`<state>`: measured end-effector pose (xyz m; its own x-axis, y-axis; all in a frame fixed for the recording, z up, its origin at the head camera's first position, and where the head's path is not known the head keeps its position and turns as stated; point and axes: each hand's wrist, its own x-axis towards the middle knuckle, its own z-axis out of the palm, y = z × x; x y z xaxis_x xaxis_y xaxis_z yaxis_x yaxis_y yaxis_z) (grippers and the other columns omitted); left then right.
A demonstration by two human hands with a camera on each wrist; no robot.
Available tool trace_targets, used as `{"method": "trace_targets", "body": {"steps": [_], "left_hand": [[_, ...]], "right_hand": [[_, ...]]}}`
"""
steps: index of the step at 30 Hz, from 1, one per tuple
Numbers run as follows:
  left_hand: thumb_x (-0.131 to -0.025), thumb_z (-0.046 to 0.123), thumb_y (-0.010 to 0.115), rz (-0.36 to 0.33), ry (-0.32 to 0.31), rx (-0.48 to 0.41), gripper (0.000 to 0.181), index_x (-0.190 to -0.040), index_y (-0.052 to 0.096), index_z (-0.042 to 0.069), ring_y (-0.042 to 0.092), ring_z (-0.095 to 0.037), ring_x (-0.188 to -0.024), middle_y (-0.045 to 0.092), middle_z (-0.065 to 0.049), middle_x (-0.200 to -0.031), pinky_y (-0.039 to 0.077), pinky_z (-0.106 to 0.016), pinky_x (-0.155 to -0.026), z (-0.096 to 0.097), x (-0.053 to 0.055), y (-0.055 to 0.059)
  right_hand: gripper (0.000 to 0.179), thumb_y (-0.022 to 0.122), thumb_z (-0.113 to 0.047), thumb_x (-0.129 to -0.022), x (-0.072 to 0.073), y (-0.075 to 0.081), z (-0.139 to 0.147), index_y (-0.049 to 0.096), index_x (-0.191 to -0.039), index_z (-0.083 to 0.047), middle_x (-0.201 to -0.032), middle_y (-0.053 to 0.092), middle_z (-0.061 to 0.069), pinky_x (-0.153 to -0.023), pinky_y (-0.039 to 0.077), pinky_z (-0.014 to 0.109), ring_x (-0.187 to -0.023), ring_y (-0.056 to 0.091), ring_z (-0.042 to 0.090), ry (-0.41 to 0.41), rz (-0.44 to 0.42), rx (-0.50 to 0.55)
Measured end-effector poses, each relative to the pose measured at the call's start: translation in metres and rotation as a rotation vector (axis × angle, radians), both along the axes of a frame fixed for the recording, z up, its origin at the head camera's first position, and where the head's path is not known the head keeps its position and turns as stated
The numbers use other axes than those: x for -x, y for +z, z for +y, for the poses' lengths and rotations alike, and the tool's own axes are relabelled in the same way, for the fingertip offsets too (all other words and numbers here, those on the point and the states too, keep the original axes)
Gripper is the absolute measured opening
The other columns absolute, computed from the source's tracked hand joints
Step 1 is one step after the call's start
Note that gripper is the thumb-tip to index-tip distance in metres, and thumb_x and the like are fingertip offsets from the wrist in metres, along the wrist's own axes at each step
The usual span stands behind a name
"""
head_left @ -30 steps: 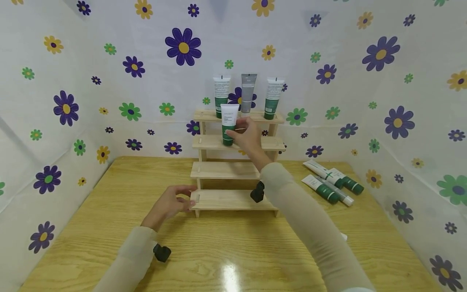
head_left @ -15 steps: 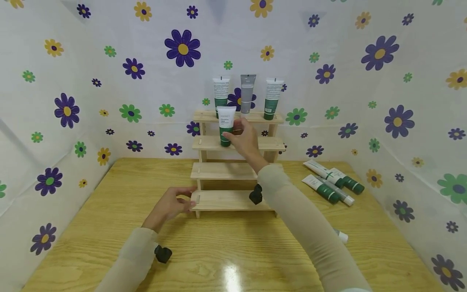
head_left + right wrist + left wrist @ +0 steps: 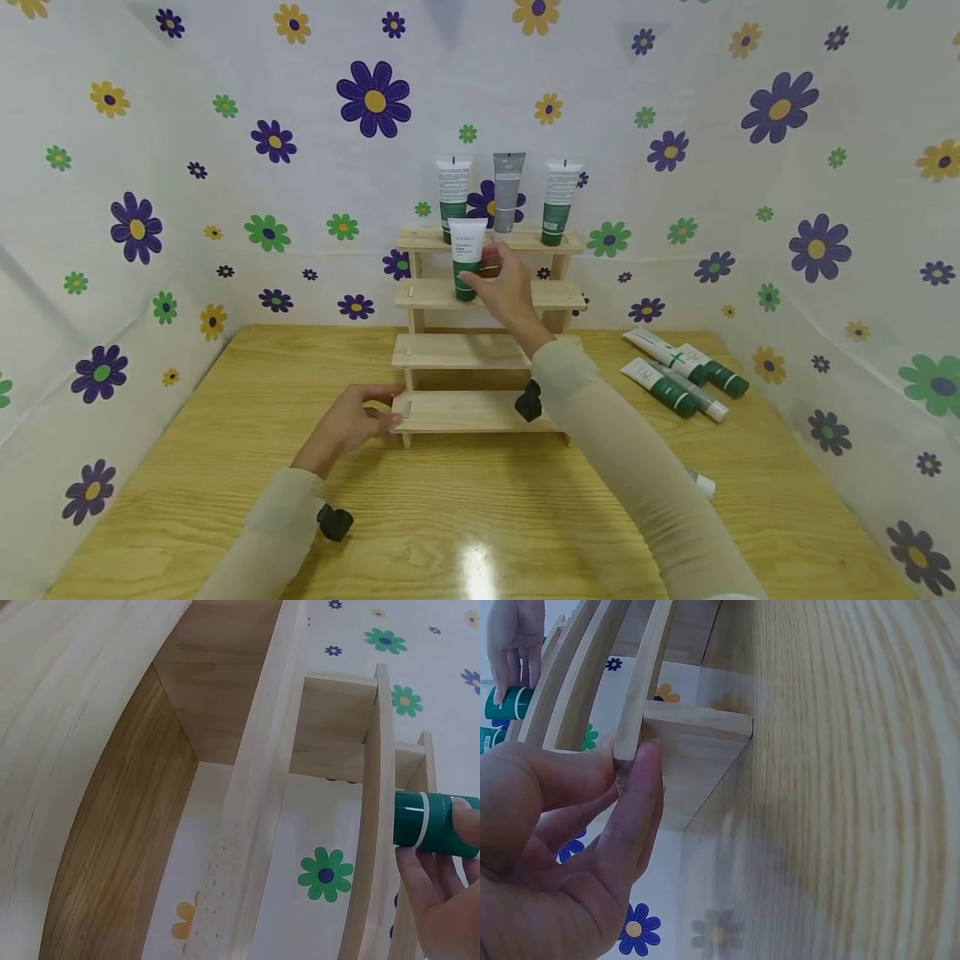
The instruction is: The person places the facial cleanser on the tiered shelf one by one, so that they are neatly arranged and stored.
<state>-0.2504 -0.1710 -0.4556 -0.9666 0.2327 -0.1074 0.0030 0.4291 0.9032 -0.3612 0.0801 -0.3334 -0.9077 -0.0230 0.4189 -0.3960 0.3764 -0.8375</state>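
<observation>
Head view: nearest, the left hand point(image 3: 352, 418) pinches the left end of the lowest step of the wooden rack point(image 3: 461, 352). Farther off, the right hand point(image 3: 508, 287) grips a white-and-green tube point(image 3: 467, 246), upright at the second step from the top; whether its cap bears on the board is hard to tell. It should be light, soft-bodied, slightly slippery, not fragile; the firmer cap end looks the surest hold. Behind, three more tubes point(image 3: 507, 192) stand on the top step. The glossy, wood-grained table point(image 3: 420, 517) runs back to flower-printed sheets point(image 3: 300, 83).
</observation>
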Motion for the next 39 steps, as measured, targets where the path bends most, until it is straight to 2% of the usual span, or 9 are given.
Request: {"method": "trace_targets", "body": {"steps": [5, 12, 18, 22, 25, 27, 31, 34, 39], "left_hand": [[-0.094, -0.002, 0.071, 0.001, 0.006, 0.008, 0.052, -0.145, 0.057, -0.001, 0.074, -0.019, -0.092, 0.061, -0.028, -0.129, 0.066, -0.037, -0.08, 0.0, -0.001, 0.0], [-0.095, 0.001, 0.071, 0.018, -0.004, 0.033, 0.052, -0.145, 0.057, 0.001, 0.074, -0.018, -0.089, 0.061, -0.026, -0.131, 0.066, -0.035, -0.079, 0.0, -0.003, 0.001], [-0.095, 0.002, 0.071, 0.034, -0.023, 0.042, 0.052, -0.145, 0.057, 0.0, 0.073, -0.018, -0.085, 0.062, -0.026, -0.129, 0.065, -0.037, -0.079, 0.0, -0.003, 0.001], [-0.096, 0.002, 0.071, 0.029, -0.027, 0.05, 0.052, -0.146, 0.056, 0.0, 0.073, -0.017, -0.085, 0.061, -0.026, -0.13, 0.065, -0.037, -0.08, -0.001, -0.003, 0.001], [-0.096, 0.001, 0.07, 0.027, -0.024, 0.053, 0.052, -0.146, 0.056, 0.0, 0.072, -0.017, -0.086, 0.061, -0.026, -0.13, 0.065, -0.037, -0.08, 0.0, -0.002, 0.003], [-0.095, 0.001, 0.07, 0.026, -0.023, 0.051, 0.052, -0.145, 0.056, 0.0, 0.072, -0.017, -0.086, 0.061, -0.026, -0.129, 0.065, -0.037, -0.08, 0.0, -0.002, 0.005], [-0.095, 0.0, 0.07, 0.022, -0.023, 0.044, 0.052, -0.145, 0.056, -0.001, 0.072, -0.017, -0.086, 0.061, -0.026, -0.129, 0.065, -0.037, -0.08, 0.0, -0.002, 0.006], [-0.095, 0.0, 0.07, 0.025, -0.026, 0.037, 0.051, -0.145, 0.056, -0.002, 0.072, -0.017, -0.085, 0.061, -0.026, -0.128, 0.066, -0.037, -0.079, 0.0, -0.002, 0.005], [-0.095, -0.001, 0.07, 0.032, -0.035, 0.028, 0.051, -0.145, 0.056, -0.003, 0.072, -0.016, -0.083, 0.061, -0.026, -0.126, 0.066, -0.038, -0.078, -0.002, -0.002, 0.002]], "right_hand": [[0.045, 0.08, -0.008, -0.09, -0.002, -0.001, 0.0, 0.057, -0.127, 0.005, -0.123, 0.069, 0.025, -0.101, 0.059, 0.044, -0.114, 0.068, 0.039, 0.013, 0.009, 0.009], [0.065, 0.078, -0.013, -0.093, -0.01, -0.002, 0.017, 0.045, -0.147, -0.004, -0.129, 0.065, 0.02, -0.096, 0.061, 0.046, -0.115, 0.069, 0.037, -0.006, -0.009, 0.02], [0.051, 0.074, -0.012, -0.095, -0.02, 0.0, 0.061, 0.053, -0.14, -0.002, -0.121, 0.071, 0.021, -0.093, 0.062, 0.045, -0.109, 0.07, 0.036, -0.043, -0.006, -0.054], [0.043, 0.072, -0.014, -0.097, -0.026, -0.003, 0.101, 0.058, -0.135, 0.001, -0.116, 0.073, 0.024, -0.084, 0.061, 0.028, -0.104, 0.072, 0.037, -0.072, 0.005, -0.146], [0.04, 0.071, -0.016, -0.099, -0.03, -0.008, 0.131, 0.059, -0.133, 0.003, -0.115, 0.073, 0.025, -0.072, 0.053, 0.013, -0.103, 0.072, 0.039, -0.094, 0.001, -0.214], [0.039, 0.069, -0.017, -0.1, -0.033, -0.009, 0.148, 0.06, -0.132, 0.003, -0.117, 0.072, 0.027, -0.068, 0.052, 0.011, -0.103, 0.073, 0.041, -0.101, -0.028, -0.266], [0.037, 0.066, -0.018, -0.101, -0.041, -0.011, 0.178, 0.061, -0.13, 0.005, -0.12, 0.07, 0.028, -0.076, 0.063, 0.03, -0.104, 0.072, 0.042, -0.082, -0.148, -0.423], [0.034, 0.066, -0.016, -0.1, -0.045, -0.016, 0.197, 0.063, -0.124, 0.008, -0.116, 0.071, 0.029, -0.087, 0.062, 0.05, -0.103, 0.07, 0.043, -0.043, -0.211, -0.592], [0.029, 0.071, -0.01, -0.093, -0.044, -0.034, 0.229, 0.067, -0.111, 0.013, -0.105, 0.072, 0.03, -0.088, 0.058, 0.057, -0.096, 0.068, 0.044, 0.018, -0.25, -0.798]]}}
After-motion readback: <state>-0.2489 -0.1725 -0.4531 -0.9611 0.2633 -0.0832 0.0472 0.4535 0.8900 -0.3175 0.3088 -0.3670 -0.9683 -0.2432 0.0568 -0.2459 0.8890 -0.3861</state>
